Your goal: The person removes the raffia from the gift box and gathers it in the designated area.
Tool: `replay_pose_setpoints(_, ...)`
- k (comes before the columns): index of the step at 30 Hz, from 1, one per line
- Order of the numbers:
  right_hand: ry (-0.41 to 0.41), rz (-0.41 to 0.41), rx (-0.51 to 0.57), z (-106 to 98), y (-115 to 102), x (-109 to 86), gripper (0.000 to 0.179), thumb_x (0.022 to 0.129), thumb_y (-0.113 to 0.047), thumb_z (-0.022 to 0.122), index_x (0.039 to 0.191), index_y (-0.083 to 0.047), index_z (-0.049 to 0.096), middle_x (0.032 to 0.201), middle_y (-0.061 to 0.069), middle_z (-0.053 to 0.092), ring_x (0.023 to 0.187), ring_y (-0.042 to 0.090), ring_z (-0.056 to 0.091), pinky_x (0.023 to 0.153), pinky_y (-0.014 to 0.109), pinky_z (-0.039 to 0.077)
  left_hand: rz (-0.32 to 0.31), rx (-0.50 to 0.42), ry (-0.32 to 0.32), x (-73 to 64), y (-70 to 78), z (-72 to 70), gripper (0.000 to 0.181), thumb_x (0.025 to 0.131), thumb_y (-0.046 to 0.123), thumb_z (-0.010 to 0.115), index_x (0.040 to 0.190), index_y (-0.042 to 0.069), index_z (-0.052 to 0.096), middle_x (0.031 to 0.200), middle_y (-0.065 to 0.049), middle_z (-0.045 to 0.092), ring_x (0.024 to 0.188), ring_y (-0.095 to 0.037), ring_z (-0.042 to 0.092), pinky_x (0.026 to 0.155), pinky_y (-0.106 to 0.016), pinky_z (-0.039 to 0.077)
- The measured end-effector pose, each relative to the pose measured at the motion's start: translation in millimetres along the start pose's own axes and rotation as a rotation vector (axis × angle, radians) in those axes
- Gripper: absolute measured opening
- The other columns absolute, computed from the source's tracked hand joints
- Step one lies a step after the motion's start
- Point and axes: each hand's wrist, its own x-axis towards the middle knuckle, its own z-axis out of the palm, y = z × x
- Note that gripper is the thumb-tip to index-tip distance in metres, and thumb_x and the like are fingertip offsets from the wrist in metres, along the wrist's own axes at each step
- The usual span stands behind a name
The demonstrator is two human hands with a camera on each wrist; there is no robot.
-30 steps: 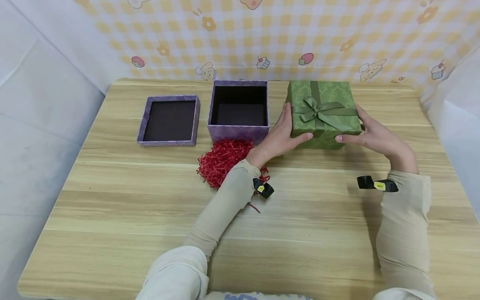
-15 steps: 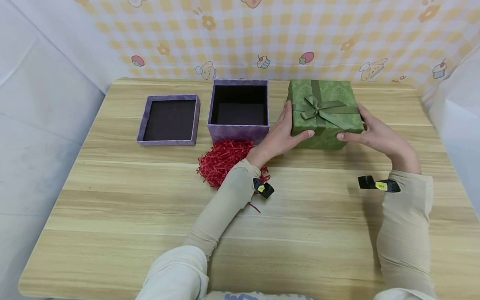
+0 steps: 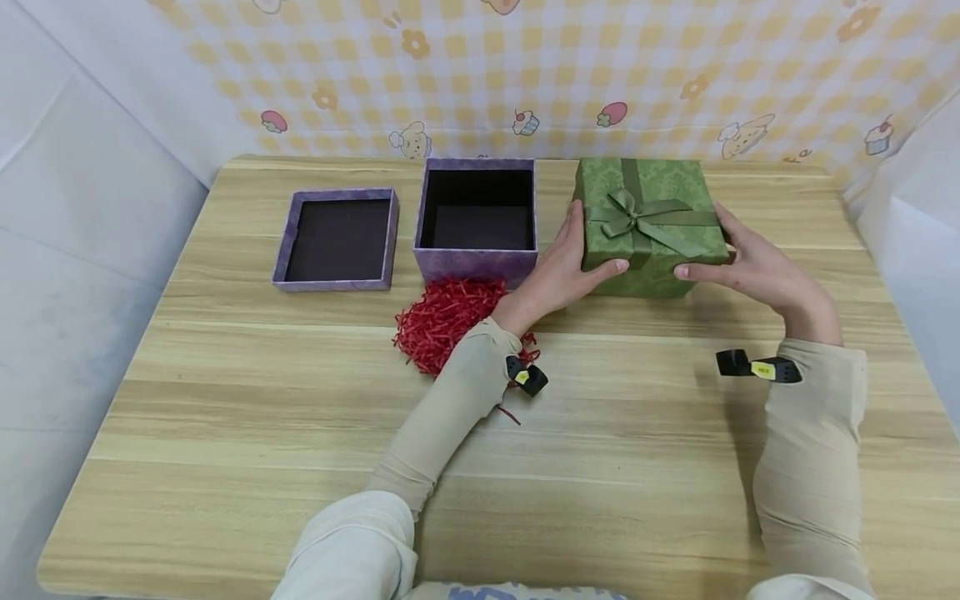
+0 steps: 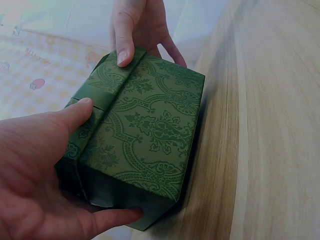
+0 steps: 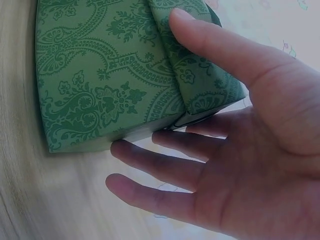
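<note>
L hand [image 3: 555,273] & R hand [image 3: 759,267] grip green gift box w/ ribbon bow [image 3: 667,192] from opp. sides, thumbs on lid's front edge; box at back of wood-grain table [image 3: 637,450], R of ctr. Open purple box base [image 3: 476,266] just L, shallow purple lid [image 3: 341,242] inside-up beyond, red paper shreds [image 3: 438,321] in front of base, partly behind L forearm.

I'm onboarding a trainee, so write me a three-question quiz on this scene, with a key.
1. True or false: the right hand grips the purple lid.
2. The paper shreds in front of the open purple box are (a) white, (b) red, (c) blue?
3. Fill in: the green box carries a ribbon tied in a ____.

Key: 1. False; it grips the green box. 2. b. 3. bow.
</note>
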Motion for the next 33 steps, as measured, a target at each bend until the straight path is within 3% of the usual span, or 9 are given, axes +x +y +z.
replay_pose_setpoints(6, 0.011, -0.027, 0.007, -0.1, -0.2, 0.1, 0.093, 0.086, -0.021, 0.069, 0.146, -0.045, 0.002, 0.153, 0.013, 0.011, 0.132, 0.035, 0.021, 0.097, 0.060, 0.024, 0.002, 0.000, 0.005, -0.1, 1.3, 0.9, 0.103, 0.087, 0.055, 0.054, 0.147, 0.006, -0.014, 0.154, -0.007, -0.013, 0.133, -0.003, -0.013, 0.106, -0.016, 0.005)
replay_pose_setpoints(15, 0.005, -0.049, 0.034, 0.3, 1.3, 3.1, 0.097, 0.085, -0.019, 0.070, 0.144, -0.048, -0.001, 0.155, 0.003, -0.002, 0.137, 0.033, 0.010, 0.102, 0.062, 0.012, 0.008, -0.006, 0.014, -1.2, 1.2, 0.3, 0.103, 0.087, 0.053, 0.055, 0.146, 0.007, -0.016, 0.153, -0.006, -0.016, 0.133, -0.003, -0.013, 0.105, -0.015, 0.005)
replay_pose_setpoints(33, -0.007, -0.037, 0.052, 1.1, -1.0, 1.8, 0.094, 0.087, -0.019, 0.068, 0.144, -0.048, -0.001, 0.152, 0.014, 0.012, 0.132, 0.034, 0.023, 0.101, 0.060, 0.017, 0.017, 0.003, 0.025, -1.2, 0.5, -0.8, 0.103, 0.087, 0.054, 0.055, 0.147, 0.007, -0.015, 0.154, -0.006, -0.013, 0.134, -0.002, -0.011, 0.105, -0.015, 0.006)
